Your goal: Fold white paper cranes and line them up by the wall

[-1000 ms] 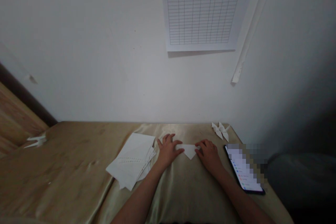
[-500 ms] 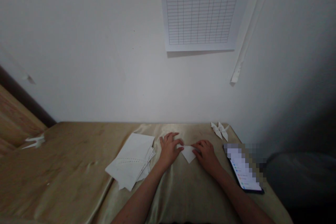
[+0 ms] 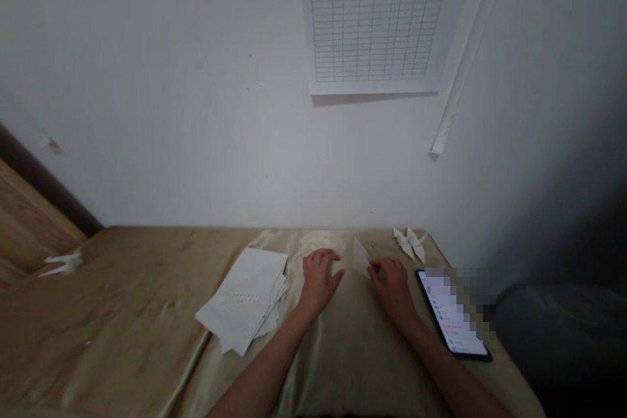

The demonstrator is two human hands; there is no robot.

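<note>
**The right hand (image 3: 389, 289) pinches a folded white paper triangle (image 3: 361, 257) on a satin-covered desk (image 3: 122, 287)**

The fingers of the right hand are closed on the triangle's lower corner, and the paper tilts up from the gold cloth, its tip toward the wall, near the middle of the desk's far edge. The left hand (image 3: 319, 279) rests palm down just beside the triangle, fingers loosely curved and spread a little, holding nothing and not touching the paper. Left of that hand lies a loose stack of white paper sheets (image 3: 240, 300), its edges slightly fanned. Two white origami cranes (image 3: 410, 245) sit close together near the far right corner (a third paper crane (image 3: 63, 264) sits by the far left corner). A smartphone (image 3: 453, 317) lies along the right edge, its lit screen blurred out. A printed grid chart (image 3: 375, 29) hangs on the wall above.
</note>
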